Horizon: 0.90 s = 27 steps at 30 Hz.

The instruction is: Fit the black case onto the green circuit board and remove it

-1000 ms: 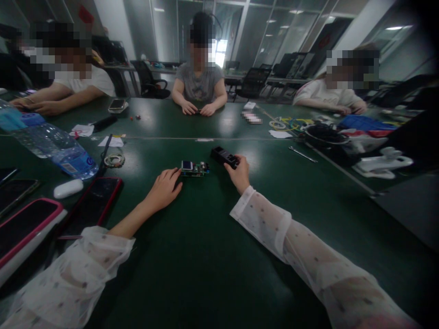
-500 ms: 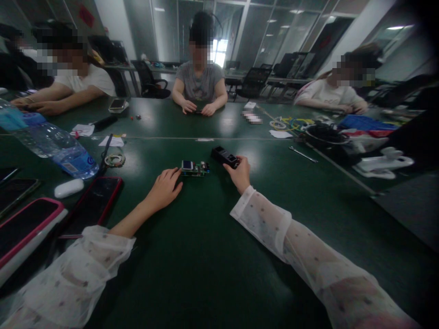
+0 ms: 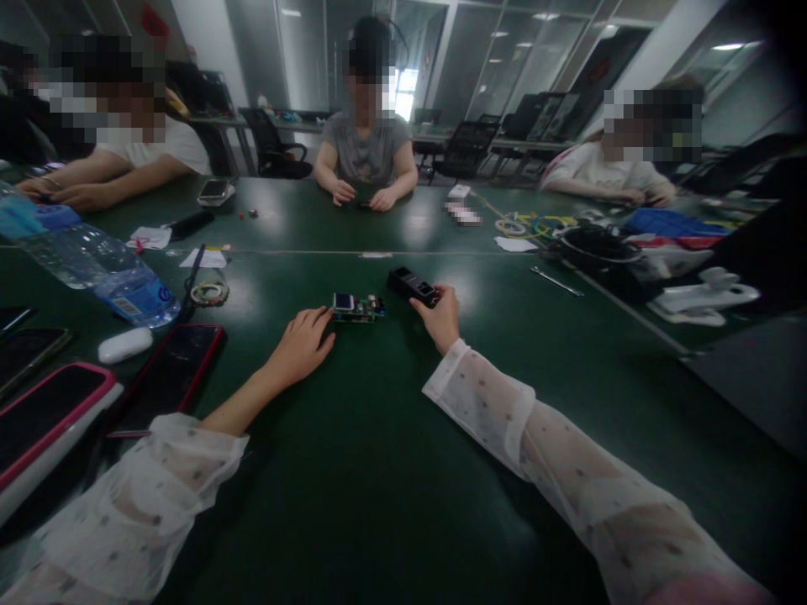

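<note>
A green circuit board [image 3: 366, 309] with a small display on its left end lies in the middle of the green table [image 3: 353, 470]. Palm down on the tabletop, my left hand [image 3: 303, 343] has its fingers loosely extended, the fingertips at the board's left edge. Just right of the board, my right hand [image 3: 442, 318] grips the near end of a black plastic housing [image 3: 411, 286] between thumb and fingers. The housing has cut-outs in its upper face and slants away to the left. Part of its near end is covered by my fingers.
On the left are a water bottle [image 3: 135, 281], a white earbud case [image 3: 124, 344] and several phones [image 3: 173, 370]. A wrench [image 3: 556, 281], cables [image 3: 535, 227] and a white bracket [image 3: 703, 297] lie right. Across the table sits a person in grey [image 3: 366, 147]; others sit either side.
</note>
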Each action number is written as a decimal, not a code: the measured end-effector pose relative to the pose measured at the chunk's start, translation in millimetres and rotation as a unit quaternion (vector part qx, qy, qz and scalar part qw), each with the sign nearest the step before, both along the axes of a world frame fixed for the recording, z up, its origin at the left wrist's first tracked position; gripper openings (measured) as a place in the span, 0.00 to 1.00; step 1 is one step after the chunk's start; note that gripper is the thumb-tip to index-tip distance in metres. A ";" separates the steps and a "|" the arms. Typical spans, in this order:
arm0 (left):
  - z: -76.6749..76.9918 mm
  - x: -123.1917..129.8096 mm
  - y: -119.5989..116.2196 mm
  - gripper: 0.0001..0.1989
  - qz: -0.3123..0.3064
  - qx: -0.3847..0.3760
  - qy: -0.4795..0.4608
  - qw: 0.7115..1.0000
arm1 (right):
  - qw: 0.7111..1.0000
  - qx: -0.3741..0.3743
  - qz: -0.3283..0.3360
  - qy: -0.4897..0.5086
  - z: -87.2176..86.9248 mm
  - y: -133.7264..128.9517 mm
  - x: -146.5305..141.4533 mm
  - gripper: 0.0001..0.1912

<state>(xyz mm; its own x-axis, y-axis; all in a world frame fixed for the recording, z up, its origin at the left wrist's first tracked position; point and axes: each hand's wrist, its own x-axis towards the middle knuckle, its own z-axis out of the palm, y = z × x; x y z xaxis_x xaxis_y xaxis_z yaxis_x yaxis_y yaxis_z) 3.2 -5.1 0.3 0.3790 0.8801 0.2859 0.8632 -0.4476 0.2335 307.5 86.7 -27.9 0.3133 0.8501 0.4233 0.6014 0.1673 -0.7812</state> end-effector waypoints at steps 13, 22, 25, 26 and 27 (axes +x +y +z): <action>-2.5 -1.3 1.4 0.25 -0.002 0.005 0.006 1.000 | 0.999 0.010 -0.014 -0.039 -2.0 1.6 1.8 0.25; -1.7 -0.3 1.0 0.25 0.002 0.002 0.012 1.000 | 0.998 0.037 0.034 0.034 -8.1 7.6 3.2 0.25; -2.0 -0.7 1.3 0.25 -0.001 0.002 0.007 1.000 | 0.997 0.039 0.042 0.060 -2.4 3.7 -0.5 0.25; -2.2 -0.9 1.4 0.25 -0.002 0.003 0.005 1.000 | 0.996 0.044 0.050 0.065 0.9 1.0 -2.9 0.25; -2.4 -1.0 1.4 0.25 -0.003 0.005 0.004 1.000 | 0.994 0.052 0.066 0.065 4.8 -2.3 -5.7 0.25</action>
<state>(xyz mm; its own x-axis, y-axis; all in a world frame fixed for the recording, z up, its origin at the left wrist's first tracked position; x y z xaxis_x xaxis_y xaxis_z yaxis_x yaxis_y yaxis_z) 2.2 -3.7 -2.1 0.3858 0.8750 0.2924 0.8626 -0.4546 0.2221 301.8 84.4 -23.1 0.2604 0.8412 0.4738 0.4634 0.3217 -0.8257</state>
